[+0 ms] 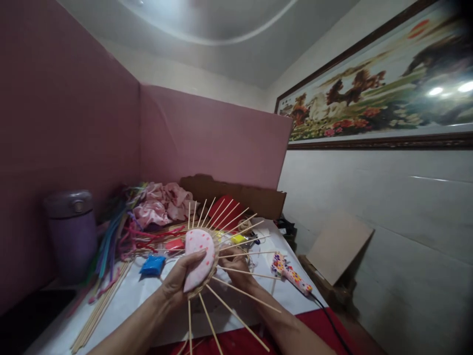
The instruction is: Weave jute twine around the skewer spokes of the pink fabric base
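My left hand (181, 271) is closed on a pink half-round pad (199, 254) with red dots, its thumb lying across the face. Thin wooden sticks (236, 311) fan out from the pad's curved edge, where a tan woven rim (215, 264) runs along it. My right hand (236, 264) is at the right of that rim, behind some sticks, with its fingers bent together. What those fingers pinch is partly hidden; a thin pale cord shows close by.
A flower-patterned glue gun (290, 273) with a black cable lies right. To the left are a blue packet (152, 265), loose sticks (101, 308), coloured pipe cleaners (116, 231) and a purple bottle (70, 236). Pink cloth (166, 202), a red packet (174, 245) and a yellow packet (238, 238) lie behind.
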A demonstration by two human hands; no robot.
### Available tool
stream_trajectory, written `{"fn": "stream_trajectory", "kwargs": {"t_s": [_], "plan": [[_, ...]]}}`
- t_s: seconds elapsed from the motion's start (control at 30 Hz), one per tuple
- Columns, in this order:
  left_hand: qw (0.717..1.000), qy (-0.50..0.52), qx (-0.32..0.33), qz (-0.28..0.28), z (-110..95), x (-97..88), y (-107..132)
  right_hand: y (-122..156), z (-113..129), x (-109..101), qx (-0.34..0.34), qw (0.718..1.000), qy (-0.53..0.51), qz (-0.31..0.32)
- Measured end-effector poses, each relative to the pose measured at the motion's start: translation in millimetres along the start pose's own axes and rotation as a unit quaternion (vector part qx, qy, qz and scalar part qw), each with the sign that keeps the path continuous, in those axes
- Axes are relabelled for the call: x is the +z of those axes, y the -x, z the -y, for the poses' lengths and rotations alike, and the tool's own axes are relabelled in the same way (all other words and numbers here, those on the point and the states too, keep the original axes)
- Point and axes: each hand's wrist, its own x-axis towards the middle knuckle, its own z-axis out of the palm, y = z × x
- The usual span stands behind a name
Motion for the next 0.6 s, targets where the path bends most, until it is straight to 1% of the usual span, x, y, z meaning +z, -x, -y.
{"fn": "stream_trajectory", "kwargs": {"t_s": [0.1,0.2,0.4,0.6], "plan": [[1.0,0.005,-0.01,0.002,0.8,-2.5,-0.8,2.1,3.9,-1.6,0.011,0.999,-0.019,0.033],[1.0,0.006,-0.015,0.001,1.2,-5.4,-1.7,3.8,5.0,-2.2,0.023,0.998,-0.031,0.045],[1.0,0.004,-0.004,-0.002,1.0,-2.4,-0.3,4.5,0.9,0.3,0.042,0.996,-0.068,0.043],[1.0,0.009,-0.02,-0.005,1.2,-3.0,-0.9,4.9,-4.3,0.5,0.056,0.995,-0.078,0.041]]}}
